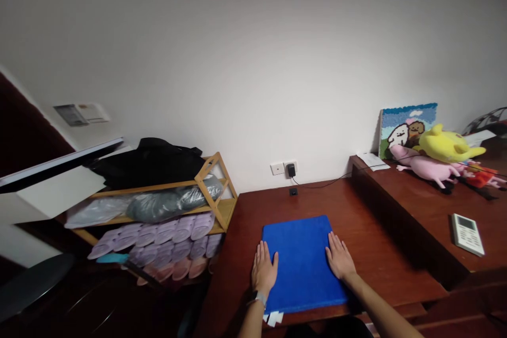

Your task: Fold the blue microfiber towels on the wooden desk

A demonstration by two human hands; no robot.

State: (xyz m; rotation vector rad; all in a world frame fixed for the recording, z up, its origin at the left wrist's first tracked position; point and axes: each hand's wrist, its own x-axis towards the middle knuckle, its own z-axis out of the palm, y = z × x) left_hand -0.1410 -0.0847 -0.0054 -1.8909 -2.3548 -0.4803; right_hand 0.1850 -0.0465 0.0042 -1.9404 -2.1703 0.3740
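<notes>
A flat blue cloth (301, 264), roughly square, lies on the brown wooden desk (380, 253). White tags (274, 319) stick out at its near left corner. My left hand (264, 268) rests flat on the cloth's left edge, fingers stretched forward; a band circles that wrist. On the opposite side, my right hand (339, 256) lies flat over the right edge, fingers also extended. Neither hand grips anything; both palms face down.
Behind the desk, a black plug (291, 170) sits in a wall socket, its cable running right. A raised surface on the right bears plush toys (447, 145), a dog picture (407, 121) and a white keypad device (467, 234). Left stands a wooden rack (225, 211) with slippers (166, 232).
</notes>
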